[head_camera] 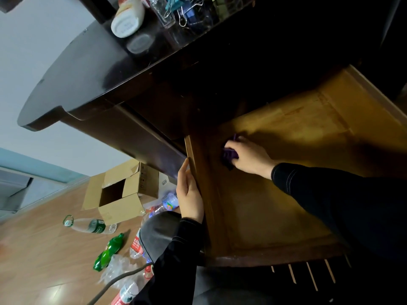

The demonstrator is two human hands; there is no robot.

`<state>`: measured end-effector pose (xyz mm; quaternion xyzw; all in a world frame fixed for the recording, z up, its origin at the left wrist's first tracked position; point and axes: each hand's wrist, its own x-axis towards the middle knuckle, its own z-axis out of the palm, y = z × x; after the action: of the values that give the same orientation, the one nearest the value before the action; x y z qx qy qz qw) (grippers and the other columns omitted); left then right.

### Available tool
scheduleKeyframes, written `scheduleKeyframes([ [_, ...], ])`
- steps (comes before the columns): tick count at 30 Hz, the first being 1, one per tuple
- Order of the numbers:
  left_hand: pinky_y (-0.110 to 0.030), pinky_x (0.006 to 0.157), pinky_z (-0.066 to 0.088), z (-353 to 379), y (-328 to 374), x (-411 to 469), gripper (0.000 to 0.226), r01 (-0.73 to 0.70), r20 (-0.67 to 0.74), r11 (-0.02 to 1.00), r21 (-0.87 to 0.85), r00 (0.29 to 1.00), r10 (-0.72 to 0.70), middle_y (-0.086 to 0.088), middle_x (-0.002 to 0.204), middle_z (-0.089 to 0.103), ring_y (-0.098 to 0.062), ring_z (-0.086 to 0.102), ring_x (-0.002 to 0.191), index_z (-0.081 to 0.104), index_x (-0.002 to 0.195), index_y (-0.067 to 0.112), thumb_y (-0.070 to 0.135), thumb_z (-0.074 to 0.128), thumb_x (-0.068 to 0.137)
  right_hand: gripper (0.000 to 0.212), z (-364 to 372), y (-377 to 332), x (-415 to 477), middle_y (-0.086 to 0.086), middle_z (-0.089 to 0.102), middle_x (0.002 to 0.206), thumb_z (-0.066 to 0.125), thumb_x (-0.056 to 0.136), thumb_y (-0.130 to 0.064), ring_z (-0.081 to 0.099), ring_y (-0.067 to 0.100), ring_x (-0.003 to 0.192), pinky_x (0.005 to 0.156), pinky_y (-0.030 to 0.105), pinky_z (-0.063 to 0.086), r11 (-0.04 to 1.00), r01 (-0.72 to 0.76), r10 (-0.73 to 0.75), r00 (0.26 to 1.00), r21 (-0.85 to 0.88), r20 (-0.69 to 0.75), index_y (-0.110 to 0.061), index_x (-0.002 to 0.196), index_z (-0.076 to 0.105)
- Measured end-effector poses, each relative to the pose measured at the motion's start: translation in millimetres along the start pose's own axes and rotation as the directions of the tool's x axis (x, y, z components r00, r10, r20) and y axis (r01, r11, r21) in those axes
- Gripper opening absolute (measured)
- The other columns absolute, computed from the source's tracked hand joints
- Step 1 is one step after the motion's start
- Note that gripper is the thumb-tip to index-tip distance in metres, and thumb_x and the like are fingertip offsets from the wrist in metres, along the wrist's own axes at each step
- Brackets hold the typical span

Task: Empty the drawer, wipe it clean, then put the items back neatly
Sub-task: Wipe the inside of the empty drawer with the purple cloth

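Observation:
The wooden drawer (286, 133) stands pulled out of the dark desk, and its yellowish bottom is bare. My right hand (248, 157) grips a crumpled purple cloth (229, 154) and presses it on the drawer floor near the left wall, toward the back. My left hand (190, 192) rests flat against the outside of the drawer's left wall (193, 159), fingers straight along its top edge. On the desk top above stand a white bottle (127, 18) and a clear organiser with binder clips (189, 9).
A dark desk top (72, 80) juts out to the left. On the wooden floor below lie an open cardboard box (123, 190), a green bottle (108, 252), several clear plastic bottles (90, 225) and crumpled plastic. My knee (158, 230) is beside the drawer.

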<state>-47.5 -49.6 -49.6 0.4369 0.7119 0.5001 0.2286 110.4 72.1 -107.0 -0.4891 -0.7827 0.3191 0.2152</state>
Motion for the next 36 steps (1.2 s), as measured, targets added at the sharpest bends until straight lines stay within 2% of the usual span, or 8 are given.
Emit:
scheduleKeyframes([
  [7, -0.037, 0.117, 0.037, 0.0, 3.5, -0.9, 0.037, 0.004, 0.007, 1.0, -0.016, 1.0, -0.004, 0.003, 0.135, 0.057, -0.015, 0.05, 0.132, 0.051, 0.141, 0.015, 0.01, 0.035, 0.108, 0.05, 7.7, -5.0, -16.7, 0.017, 0.046, 0.134, 0.057, 0.088, 0.005, 0.047, 0.017, 0.061, 0.051, 0.03, 0.039, 0.9, 0.27, -0.224, 0.96, -0.343, 0.169, -0.016, 0.133, 0.052],
  [12, -0.01, 0.097, 0.044, 1.6, 7.5, -2.1, 0.037, -0.009, 0.002, 1.0, -0.024, 1.0, 0.009, 0.012, 0.12, 0.062, 0.01, 0.058, 0.111, 0.051, 0.138, 0.013, 0.002, 0.035, 0.106, 0.062, 17.8, -9.9, -33.6, 0.012, 0.049, 0.133, 0.063, 0.093, -0.01, 0.057, 0.023, 0.07, 0.06, 0.036, 0.051, 0.869, 0.417, -0.309, 0.878, -0.266, 0.366, -0.021, 0.15, 0.041],
  [15, -0.006, 0.095, 0.041, 1.2, 9.0, -2.7, 0.039, -0.006, 0.002, 1.0, -0.018, 1.0, 0.006, 0.017, 0.121, 0.06, 0.018, 0.055, 0.105, 0.051, 0.139, 0.012, 0.001, 0.035, 0.106, 0.048, 9.4, -14.2, -19.7, 0.007, 0.061, 0.118, 0.075, 0.087, -0.016, 0.064, 0.025, 0.094, 0.073, 0.034, 0.056, 0.988, 0.028, -0.075, 0.944, 0.15, 0.32, -0.013, 0.131, 0.055],
  [18, -0.01, 0.104, 0.038, 0.1, 8.8, -3.6, 0.039, -0.001, 0.005, 1.0, 0.008, 1.0, 0.0, 0.014, 0.126, 0.058, 0.014, 0.053, 0.114, 0.05, 0.141, 0.014, 0.005, 0.035, 0.107, 0.03, -7.3, -10.5, -5.6, 0.003, 0.064, 0.084, 0.081, 0.08, -0.015, 0.06, 0.012, 0.06, 0.042, 0.023, 0.042, 0.599, -0.484, 0.221, 0.866, 0.638, 0.449, -0.015, 0.101, 0.059],
  [21, -0.028, 0.114, 0.037, -0.3, 8.4, -3.4, 0.038, 0.021, 0.006, 1.0, 0.008, 1.0, -0.021, 0.012, 0.13, 0.058, -0.005, 0.051, 0.128, 0.05, 0.142, 0.017, 0.01, 0.034, 0.108, 0.023, -20.3, 1.1, -4.7, 0.0, 0.057, 0.074, 0.079, 0.081, -0.017, 0.047, 0.007, 0.048, 0.036, 0.017, 0.032, 0.248, -0.679, 0.224, 0.734, 0.691, 0.641, -0.015, 0.092, 0.059],
  [24, -0.044, 0.118, 0.035, -0.5, 7.0, -2.8, 0.038, 0.018, 0.01, 1.0, 0.017, 1.0, -0.018, 0.0, 0.14, 0.055, -0.016, 0.048, 0.135, 0.05, 0.142, 0.018, 0.01, 0.033, 0.108, 0.022, -26.3, 5.9, -3.6, -0.001, 0.055, 0.067, 0.076, 0.083, -0.02, 0.043, 0.008, 0.048, 0.034, 0.016, 0.031, 0.146, -0.727, 0.168, 0.686, 0.671, 0.708, -0.018, 0.085, 0.055],
  [30, -0.05, 0.117, 0.035, -0.3, 7.0, -2.7, 0.039, 0.035, 0.005, 0.999, 0.007, 0.999, -0.035, -0.007, 0.142, 0.053, -0.022, 0.048, 0.136, 0.049, 0.143, 0.012, 0.007, 0.032, 0.107, 0.021, -19.5, -10.6, -7.8, 0.002, 0.061, 0.078, 0.075, 0.083, -0.019, 0.049, 0.01, 0.054, 0.037, 0.018, 0.033, 0.273, -0.649, 0.264, 0.76, 0.71, 0.593, -0.015, 0.096, 0.06],
  [36, -0.042, 0.116, 0.037, -0.1, 8.5, -3.3, 0.041, 0.001, 0.01, 1.0, 0.016, 1.0, -0.002, -0.004, 0.138, 0.057, -0.016, 0.05, 0.133, 0.05, 0.142, 0.01, 0.001, 0.035, 0.106, 0.039, 16.5, -50.4, -35.1, 0.0, 0.066, 0.109, 0.073, 0.087, -0.025, 0.066, 0.019, 0.092, 0.066, 0.032, 0.059, 0.707, -0.368, 0.154, 0.914, 0.604, 0.376, -0.025, 0.123, 0.057],
])
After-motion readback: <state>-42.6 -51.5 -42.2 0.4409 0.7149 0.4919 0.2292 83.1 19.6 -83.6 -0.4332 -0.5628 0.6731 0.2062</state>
